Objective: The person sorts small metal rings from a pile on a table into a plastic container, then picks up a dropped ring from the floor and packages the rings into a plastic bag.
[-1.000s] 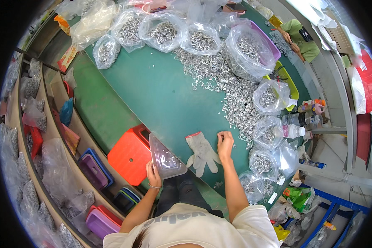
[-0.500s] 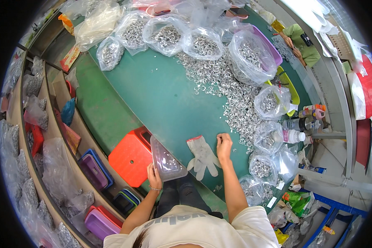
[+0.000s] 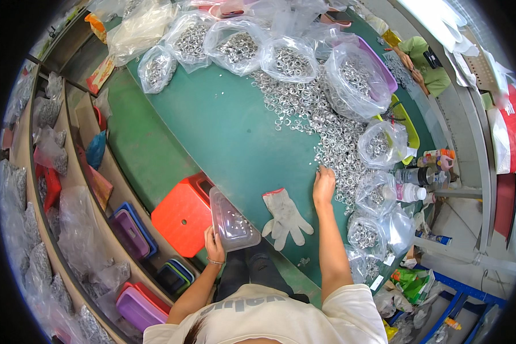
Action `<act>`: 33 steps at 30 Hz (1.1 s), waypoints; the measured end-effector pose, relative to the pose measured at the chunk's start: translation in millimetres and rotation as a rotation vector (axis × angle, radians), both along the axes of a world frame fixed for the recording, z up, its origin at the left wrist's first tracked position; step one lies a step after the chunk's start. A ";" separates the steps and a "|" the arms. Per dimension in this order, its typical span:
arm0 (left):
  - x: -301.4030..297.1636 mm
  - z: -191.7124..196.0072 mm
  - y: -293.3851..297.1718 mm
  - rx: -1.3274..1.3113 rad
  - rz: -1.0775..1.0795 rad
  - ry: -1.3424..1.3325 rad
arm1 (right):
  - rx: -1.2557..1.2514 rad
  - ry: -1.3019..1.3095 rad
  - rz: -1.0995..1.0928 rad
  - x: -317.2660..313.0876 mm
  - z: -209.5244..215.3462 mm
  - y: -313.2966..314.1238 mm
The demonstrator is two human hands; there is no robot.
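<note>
My left hand (image 3: 214, 246) grips the side of a clear plastic tray (image 3: 223, 215), which is at the table's near edge. A few small pale bits lie in the tray. My right hand (image 3: 324, 184) is over the green tabletop (image 3: 223, 132), at the left edge of a loose heap of small silver metal rings (image 3: 344, 150). Its fingers are drawn together; whatever is between them is too small to make out. Between the hands a grey work glove with a red cuff (image 3: 284, 217) lies flat on the table.
Open plastic bags of rings (image 3: 238, 47) line the table's far and right sides. An orange-red stool (image 3: 180, 215) stands left of the tray. Bottles (image 3: 410, 192) stand at the right edge. A co-worker's hands (image 3: 410, 63) are at the far right. Shelves with bags and bins (image 3: 133, 232) run along the left.
My right hand has moved forward and slightly right, from beside the glove to the edge of the ring heap. My left hand still holds the tray in about the same place.
</note>
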State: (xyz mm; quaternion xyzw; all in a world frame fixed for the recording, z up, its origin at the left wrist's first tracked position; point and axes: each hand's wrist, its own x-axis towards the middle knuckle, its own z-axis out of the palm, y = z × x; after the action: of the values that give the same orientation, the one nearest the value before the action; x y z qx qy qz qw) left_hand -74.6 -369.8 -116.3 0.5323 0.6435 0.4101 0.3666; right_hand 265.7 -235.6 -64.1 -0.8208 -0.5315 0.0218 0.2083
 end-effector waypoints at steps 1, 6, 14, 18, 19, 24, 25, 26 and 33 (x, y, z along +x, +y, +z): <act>0.3 0.9 0.3 -0.007 0.000 0.003 | -0.040 -0.050 0.012 2.3 -4.2 1.8; 0.1 4.9 0.7 -0.032 0.016 -0.008 | -0.157 -0.137 0.029 1.3 -10.7 6.5; -2.9 0.8 -1.0 -0.028 0.029 -0.010 | 0.251 0.833 -0.240 15.2 -12.8 -10.6; -5.4 0.5 -3.0 -0.023 0.035 0.005 | 0.481 2.031 -0.277 19.3 7.0 -20.9; -5.5 -0.1 -2.9 -0.021 0.033 0.003 | 0.512 2.208 -0.251 19.2 11.8 -21.2; -5.4 -4.9 -4.8 -0.017 0.030 0.021 | 0.355 1.582 -0.417 21.1 1.6 -19.0; -4.1 -4.1 -3.9 -0.017 0.025 0.022 | 0.252 1.270 -0.436 24.9 -14.3 -19.4; -2.7 -2.0 -3.0 -0.017 0.021 0.023 | 0.149 0.957 -0.447 26.9 -24.3 -19.3; -10.7 -6.2 -6.3 -0.008 0.026 0.062 | -0.005 0.151 -0.360 -14.0 -9.6 -1.8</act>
State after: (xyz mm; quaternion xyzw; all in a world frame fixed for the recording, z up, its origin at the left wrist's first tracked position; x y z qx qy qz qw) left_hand -85.3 -376.2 -122.5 0.5350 0.6629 0.3956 0.3433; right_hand 251.7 -237.4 -73.7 -0.8991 -0.3589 0.0469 0.2462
